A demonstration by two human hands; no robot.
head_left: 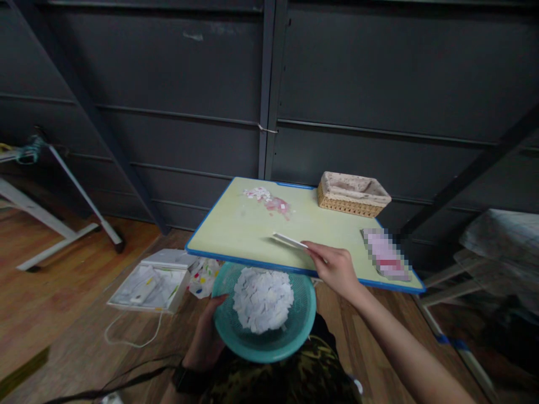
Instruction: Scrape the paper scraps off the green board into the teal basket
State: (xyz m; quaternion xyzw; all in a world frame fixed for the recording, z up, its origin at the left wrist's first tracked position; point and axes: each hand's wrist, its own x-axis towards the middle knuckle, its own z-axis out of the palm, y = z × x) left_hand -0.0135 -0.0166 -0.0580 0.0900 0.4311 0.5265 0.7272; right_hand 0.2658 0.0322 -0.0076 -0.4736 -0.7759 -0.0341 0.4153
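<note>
My left hand [206,336] grips the rim of a teal basket [301,322] held just below the near edge of the table. The basket is heaped with small white paper scraps [263,298]. My right hand [332,268] is closed on a flat white strip [288,240] that lies across the pale green tabletop [236,224] near its front edge. A small patch of white and pink paper bits [269,200] lies farther back on the table.
A woven basket [352,194] stands at the table's back right corner, and a blurred pink object [385,255] lies at the right edge. An open white box [149,283] with a cord sits on the wooden floor at left. Dark metal panels stand behind.
</note>
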